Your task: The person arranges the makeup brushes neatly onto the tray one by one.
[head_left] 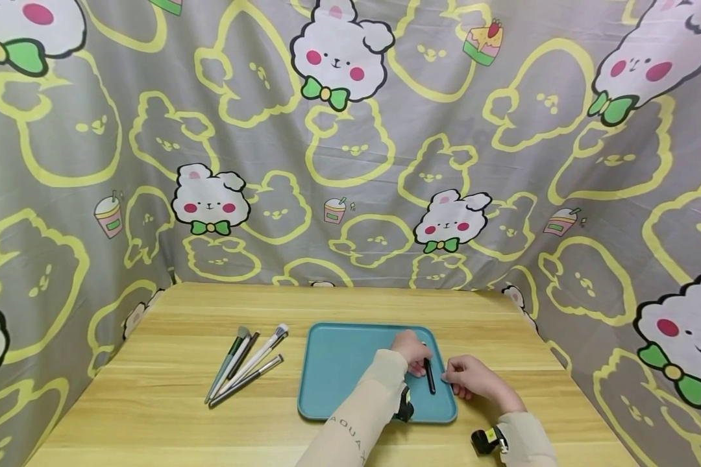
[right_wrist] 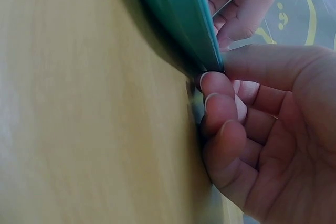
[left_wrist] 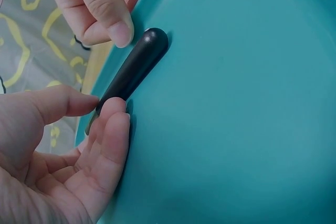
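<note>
Between the thumb and fingers of my left hand [head_left: 411,353] is a black-handled brush [left_wrist: 137,64]. Its thick, rounded handle end points toward the near side of the tray, while its other end is mostly hidden by the fingers. The brush [head_left: 430,377] lies along the right side of a teal tray [head_left: 350,370]. My right hand [head_left: 476,381] pinches the tray's right rim [right_wrist: 207,35], thumb on top and curled fingertips [right_wrist: 216,83] underneath, close over the wooden table. In the left wrist view, the right thumb [left_wrist: 121,32] is beside the handle's rounded end.
Left of the tray, several makeup brushes [head_left: 257,363] lie in a loose fan on the wooden table [head_left: 152,389], with green, white and dark handles. A grey cloth [head_left: 280,149] printed with rabbits hangs behind the table and along both sides.
</note>
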Available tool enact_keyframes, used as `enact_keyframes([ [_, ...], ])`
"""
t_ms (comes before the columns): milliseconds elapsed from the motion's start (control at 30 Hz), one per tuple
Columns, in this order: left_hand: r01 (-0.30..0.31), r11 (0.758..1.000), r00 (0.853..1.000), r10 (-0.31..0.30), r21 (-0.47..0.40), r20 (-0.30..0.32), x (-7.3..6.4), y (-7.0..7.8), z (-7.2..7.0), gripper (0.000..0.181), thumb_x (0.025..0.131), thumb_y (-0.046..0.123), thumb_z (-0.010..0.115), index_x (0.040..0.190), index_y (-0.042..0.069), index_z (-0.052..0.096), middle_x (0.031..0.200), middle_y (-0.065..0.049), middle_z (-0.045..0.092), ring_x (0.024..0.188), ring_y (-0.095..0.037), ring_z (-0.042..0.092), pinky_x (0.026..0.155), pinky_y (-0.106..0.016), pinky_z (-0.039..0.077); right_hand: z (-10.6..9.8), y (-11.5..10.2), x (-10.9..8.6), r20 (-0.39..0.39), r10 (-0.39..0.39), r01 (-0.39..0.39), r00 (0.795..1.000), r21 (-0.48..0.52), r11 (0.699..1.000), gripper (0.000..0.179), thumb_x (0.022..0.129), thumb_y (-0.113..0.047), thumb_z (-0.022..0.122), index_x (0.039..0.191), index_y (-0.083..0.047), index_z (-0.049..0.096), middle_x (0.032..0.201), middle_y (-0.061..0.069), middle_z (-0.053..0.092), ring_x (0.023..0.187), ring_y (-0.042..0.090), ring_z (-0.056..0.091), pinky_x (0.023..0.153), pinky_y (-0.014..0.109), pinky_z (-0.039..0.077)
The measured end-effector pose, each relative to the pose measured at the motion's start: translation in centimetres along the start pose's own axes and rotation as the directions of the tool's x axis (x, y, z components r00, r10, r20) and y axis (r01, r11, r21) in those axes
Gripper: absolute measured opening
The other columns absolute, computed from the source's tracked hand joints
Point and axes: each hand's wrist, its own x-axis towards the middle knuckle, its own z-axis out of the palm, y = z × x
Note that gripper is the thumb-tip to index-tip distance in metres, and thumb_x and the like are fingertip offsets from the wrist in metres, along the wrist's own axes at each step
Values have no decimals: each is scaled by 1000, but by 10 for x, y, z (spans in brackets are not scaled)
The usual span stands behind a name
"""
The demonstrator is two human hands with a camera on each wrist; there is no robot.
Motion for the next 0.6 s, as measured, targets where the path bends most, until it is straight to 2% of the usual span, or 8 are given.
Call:
enact_keyframes([
  [233, -4, 1000, 1000, 4, -1, -2, -2, 1, 0, 31, 82, 7, 67, 54, 1, 56, 44, -8, 53, 39, -17, 57, 41, -31, 52, 1, 0, 0, -1, 0, 0, 1000, 7, 1000, 28, 94, -16, 61, 75, 3, 53, 60, -1, 54, 50, 10, 50, 45, 26, 45],
  [600, -13, 1000, 1000, 13, -6, -13, 0, -1, 1, 28, 84, 6, 67, 59, 1, 55, 46, -8, 52, 39, -16, 56, 40, -30, 51, 1, -2, 0, -3, -6, 6, 1000, -6, 1000, 28, 95, -17, 60, 76, 3, 54, 61, 0, 54, 52, 13, 50, 45, 28, 45],
])
